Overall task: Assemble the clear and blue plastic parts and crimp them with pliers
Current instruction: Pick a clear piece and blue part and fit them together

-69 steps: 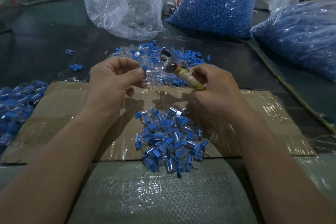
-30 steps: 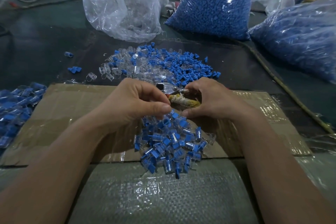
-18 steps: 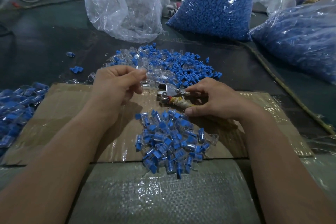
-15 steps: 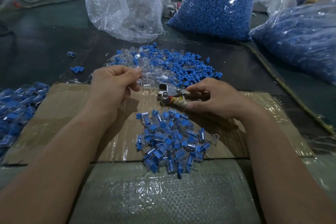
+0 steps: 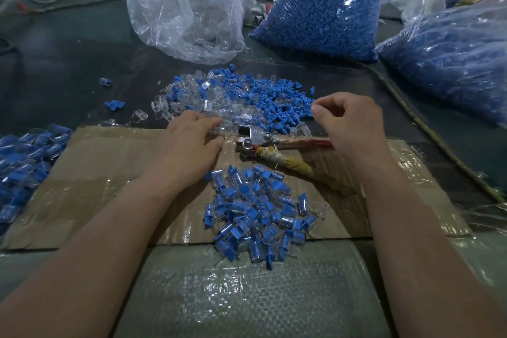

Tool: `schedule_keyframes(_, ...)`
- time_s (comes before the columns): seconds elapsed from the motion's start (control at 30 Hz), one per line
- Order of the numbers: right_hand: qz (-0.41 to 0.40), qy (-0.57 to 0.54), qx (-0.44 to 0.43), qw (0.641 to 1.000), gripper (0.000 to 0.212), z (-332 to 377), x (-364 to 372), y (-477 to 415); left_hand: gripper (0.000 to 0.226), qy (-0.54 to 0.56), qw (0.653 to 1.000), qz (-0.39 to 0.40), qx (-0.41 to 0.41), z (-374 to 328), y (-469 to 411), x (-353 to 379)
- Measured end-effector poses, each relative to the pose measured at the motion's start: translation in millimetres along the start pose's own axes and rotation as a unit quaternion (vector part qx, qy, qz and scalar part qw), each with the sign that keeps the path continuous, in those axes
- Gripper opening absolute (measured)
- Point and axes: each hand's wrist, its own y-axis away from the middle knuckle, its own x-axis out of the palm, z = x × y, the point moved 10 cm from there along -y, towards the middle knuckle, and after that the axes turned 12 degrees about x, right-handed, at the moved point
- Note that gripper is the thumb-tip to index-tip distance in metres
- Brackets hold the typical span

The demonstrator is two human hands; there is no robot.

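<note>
Since 0.5 s ago the R hand (image 5: 351, 126) has let go of the pliers (image 5: 258, 140) and gone up-right to the blue side of the loose pile (image 5: 260, 96). The L hand (image 5: 189, 145) has moved fwd onto its clear side. Pliers lie flat on the cardboard (image 5: 96, 167), head twd L hand, handles splayed under R wrist, neither hand gripping them. R fingers curled in, thumb tip against index; can't tell if a part is pinched. L fingers nearly straight, tips on clear parts, nothing gripped. Done pile (image 5: 255, 211) sits just below pliers. Clear bag (image 5: 186, 3) and blue bag (image 5: 323, 3) stand behind.
</note>
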Motion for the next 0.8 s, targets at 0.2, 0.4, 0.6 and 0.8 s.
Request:
schedule_keyframes(0.2,0.002,0.002,0.011,1.000,0.009,-2,2,1,0.023,0.001,0.999,-0.039,0.022,-2,-1,-7)
schedule_keyframes(0.4,0.012,0.012,0.010,1.000,0.008,-2,8,0,0.007,0.107,0.987,-0.122,-0.007,2,3,-25)
schedule_keyframes(0.6,0.057,0.063,-0.015,0.996,0.015,2,32,-5,0.024,0.371,0.911,-0.168,-0.059,4,12,-27)
schedule_keyframes(0.8,0.078,0.099,-0.028,0.992,0.022,1,48,-10,0.020,0.382,0.909,-0.155,-0.060,5,11,-22)
